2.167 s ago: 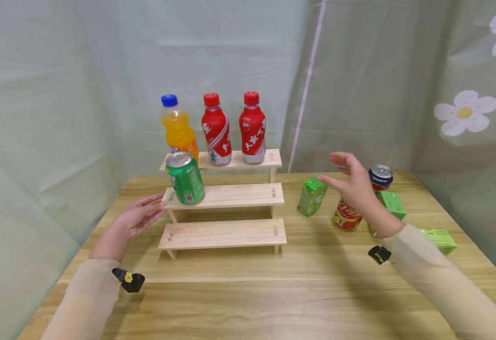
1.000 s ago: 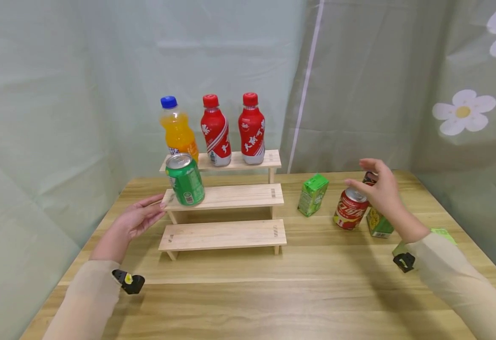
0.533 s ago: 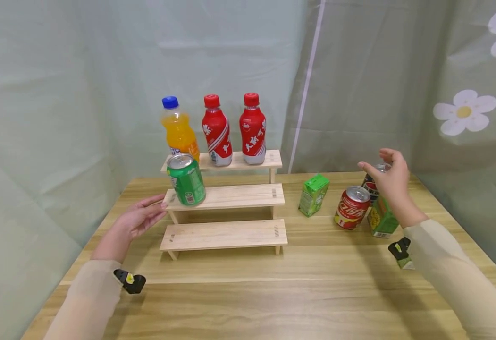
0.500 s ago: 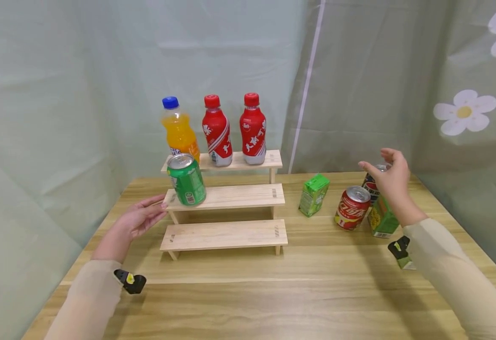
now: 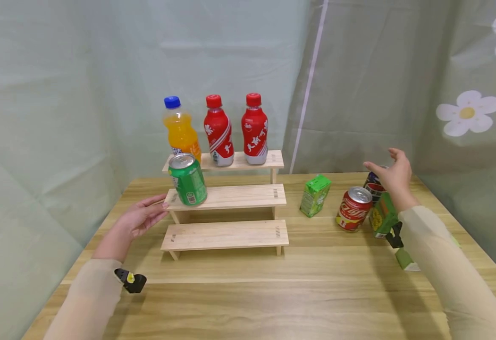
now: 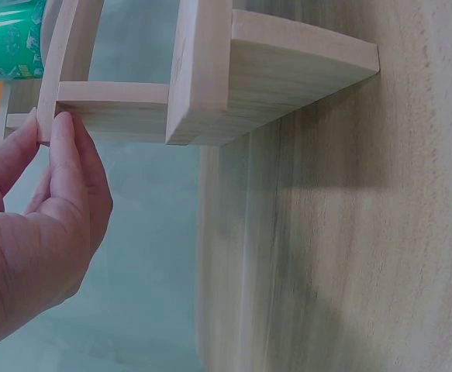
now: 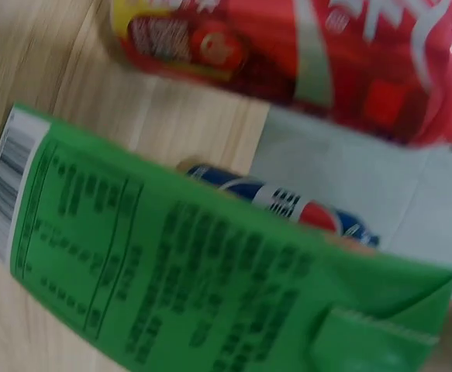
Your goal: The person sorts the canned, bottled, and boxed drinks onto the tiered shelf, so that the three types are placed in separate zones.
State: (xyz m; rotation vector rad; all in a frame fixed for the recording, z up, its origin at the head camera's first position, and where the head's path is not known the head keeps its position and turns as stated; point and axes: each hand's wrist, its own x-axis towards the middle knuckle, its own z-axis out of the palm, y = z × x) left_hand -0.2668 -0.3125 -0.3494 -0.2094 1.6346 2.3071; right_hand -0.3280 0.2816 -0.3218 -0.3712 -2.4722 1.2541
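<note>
Left hand (image 5: 139,219) grips the wooden stand (image 5: 224,236) in the head view; right hand (image 5: 396,178), spread, is at a blue can (image 5: 374,188), right of the stand. Left wrist view: the left hand pinches the stand's board (image 6: 67,46). Right wrist view: green carton (image 7: 156,248) and red can (image 7: 288,54) near the blue can.
</note>
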